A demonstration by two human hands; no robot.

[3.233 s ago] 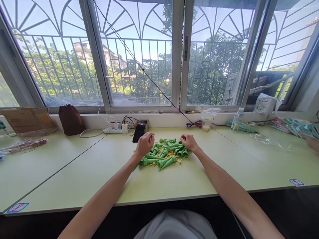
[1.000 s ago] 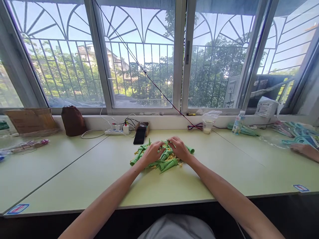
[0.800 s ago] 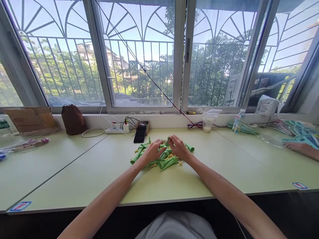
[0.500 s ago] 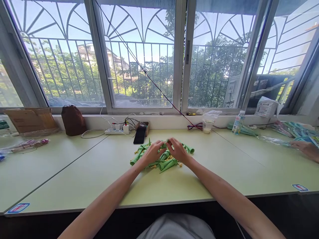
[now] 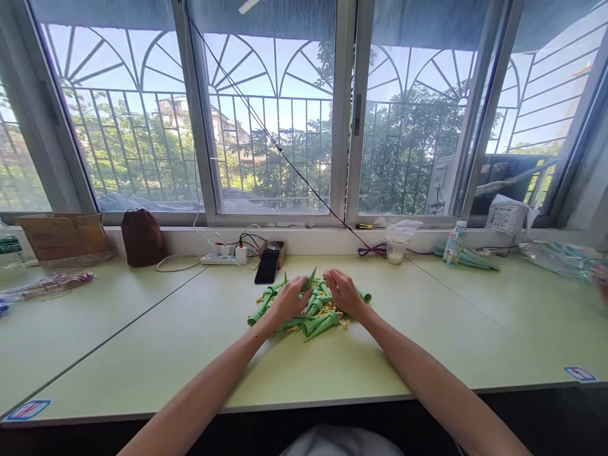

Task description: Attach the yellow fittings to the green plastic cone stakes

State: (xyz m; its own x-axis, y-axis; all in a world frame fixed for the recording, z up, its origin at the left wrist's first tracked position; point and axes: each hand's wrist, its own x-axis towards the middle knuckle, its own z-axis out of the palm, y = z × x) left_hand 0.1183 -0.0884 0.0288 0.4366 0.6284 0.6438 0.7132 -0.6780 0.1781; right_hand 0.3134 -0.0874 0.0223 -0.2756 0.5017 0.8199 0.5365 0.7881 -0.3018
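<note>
A heap of green plastic cones (image 5: 317,324) mixed with small yellow pieces (image 5: 325,310) lies on the pale green table (image 5: 190,354). My left hand (image 5: 287,302) rests on the heap's left side, fingers closed on a green cone (image 5: 308,280) whose tip sticks up. My right hand (image 5: 342,291) sits on the heap's right side with its fingers curled down into the cones; what it holds, if anything, is hidden.
A black phone (image 5: 267,266) and a white power strip (image 5: 223,258) lie behind the heap. A brown pouch (image 5: 142,237) and a cardboard box (image 5: 61,237) stand at the left, a cup (image 5: 395,248) and a bottle (image 5: 453,243) at the right. Another person's hand (image 5: 601,278) shows at the far right.
Both hands came together on the heap from its far edges. My left hand now lifts a green cone, tip upward. The view has tilted up a little.
</note>
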